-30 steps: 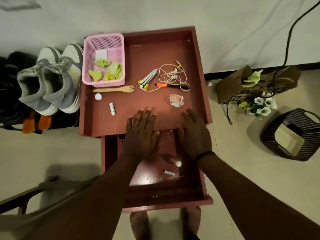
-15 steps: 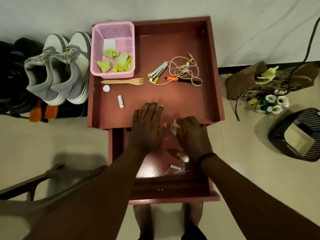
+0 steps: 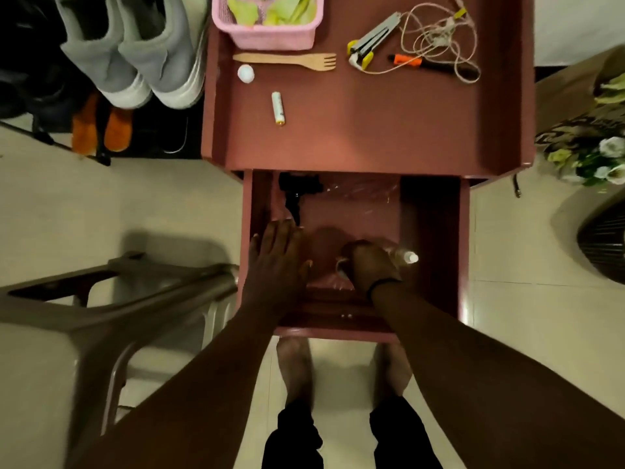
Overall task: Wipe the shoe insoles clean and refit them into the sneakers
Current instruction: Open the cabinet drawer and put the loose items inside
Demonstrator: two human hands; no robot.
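Head view: both hands inside the open drawer (image 3: pixel 429 231).
Left hand (image 3: pixel 277 255): flat, fingers straight, pressing the drawer floor.
Right hand (image 3: pixel 367 264): fingers curled round something I cannot make out, beside a bottle (image 3: pixel 404 257).
Sneakers (image 3: pixel 135 52): on the floor, left of the cabinet.

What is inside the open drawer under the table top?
A black object, clear plastic, a capped bottle, and both hands: left hand, right hand. Anything beneath them is hidden.
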